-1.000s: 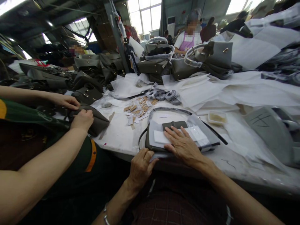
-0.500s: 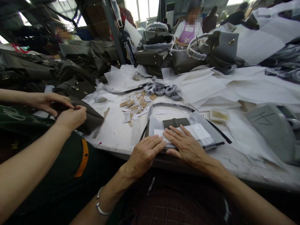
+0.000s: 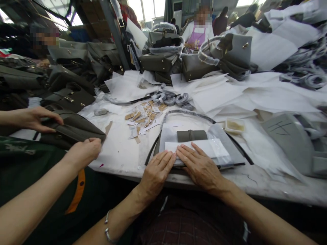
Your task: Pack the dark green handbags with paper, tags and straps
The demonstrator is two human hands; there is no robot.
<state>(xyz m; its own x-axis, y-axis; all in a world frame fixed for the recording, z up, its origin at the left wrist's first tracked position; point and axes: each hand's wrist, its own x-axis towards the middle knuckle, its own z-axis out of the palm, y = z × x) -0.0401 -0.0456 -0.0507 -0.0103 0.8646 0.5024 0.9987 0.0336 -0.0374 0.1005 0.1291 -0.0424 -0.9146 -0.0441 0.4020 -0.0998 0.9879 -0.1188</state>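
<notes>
The table (image 3: 122,149) bears the wrapped bag (image 3: 192,136) — near edge under left hand (image 3: 156,170) and right hand (image 3: 201,167), both flattened

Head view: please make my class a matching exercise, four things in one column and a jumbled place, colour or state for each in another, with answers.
1. Camera wearer's right hand
2. Tags
3. Apron at the back
4. Plastic tub

A. purple
B. holding something yellowish
C. resting on the white packet
D. scattered on the table

Pairs: 1-C, 2-D, 3-A, 4-B
</notes>
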